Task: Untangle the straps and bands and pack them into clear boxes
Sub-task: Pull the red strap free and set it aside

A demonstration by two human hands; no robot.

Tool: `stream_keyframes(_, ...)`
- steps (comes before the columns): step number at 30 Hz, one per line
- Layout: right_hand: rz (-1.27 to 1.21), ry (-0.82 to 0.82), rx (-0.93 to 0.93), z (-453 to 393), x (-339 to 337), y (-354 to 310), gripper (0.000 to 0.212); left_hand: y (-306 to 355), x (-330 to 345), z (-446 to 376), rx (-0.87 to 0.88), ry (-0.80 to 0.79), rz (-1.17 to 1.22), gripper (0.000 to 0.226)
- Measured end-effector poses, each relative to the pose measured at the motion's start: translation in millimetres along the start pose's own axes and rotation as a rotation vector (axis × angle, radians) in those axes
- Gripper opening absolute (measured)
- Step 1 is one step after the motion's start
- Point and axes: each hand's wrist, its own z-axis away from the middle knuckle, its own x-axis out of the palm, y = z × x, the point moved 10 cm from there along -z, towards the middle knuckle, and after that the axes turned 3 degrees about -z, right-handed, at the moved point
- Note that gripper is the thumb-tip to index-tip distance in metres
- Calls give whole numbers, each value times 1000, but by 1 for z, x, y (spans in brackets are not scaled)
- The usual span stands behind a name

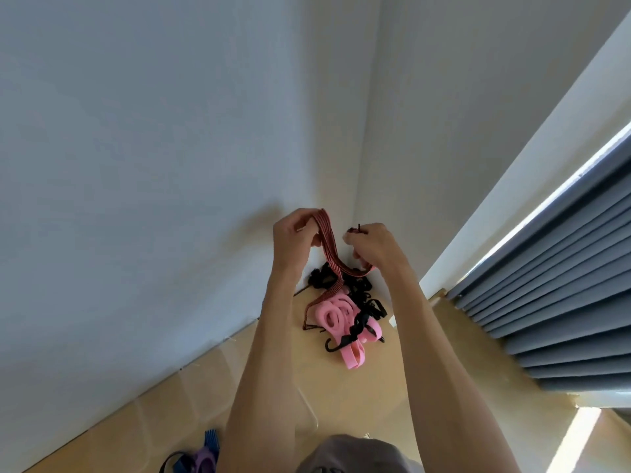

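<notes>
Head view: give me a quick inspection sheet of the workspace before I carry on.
Surface: tan floor in a room corner.
Job's things: red-black strap lifted between both hands, its tail running down to the pile; pink bands and black cords tangled on the floor; a clear box edge seems visible.
Clutter: blue and purple bands at the bottom left.
Grippers: left hand grips the strap; right hand pinches its other end.
Cables: nothing seen.
Surroundings: white walls, grey blinds.
</notes>
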Motion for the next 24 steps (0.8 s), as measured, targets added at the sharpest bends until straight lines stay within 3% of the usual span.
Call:
stream_keyframes(2, -97, -42, -63, 5, 6, -7, 9, 41, 3, 0, 108, -22, -2, 17)
stream_keyframes(6, -355, -34, -181, 21, -3, -37, 11, 102, 5, 3, 261, -17, 2, 8)
stream_keyframes(10, -572, -8, -273, 36, -21, -62, 12, 128, -4, 5, 348, 72, -117, 12)
stream_keyframes(13, -565, -123, -388, 53, -13, -88, 7, 124, -6, 2, 310, 73, -213, 15)
stream_keyframes(16, -378, -223, -514, 64, 5, -106, 9, 114, -5, 3, 234, 46, -177, 11)
stream_keyframes(21, -438, -118, -504, 66, 3, -100, 13, 94, -11, 8, 190, -18, -72, 5)
stream_keyframes(24, -584, -73, -497, 68, -4, -96, 7, 57, -1, 13, 85, -161, 61, 21)
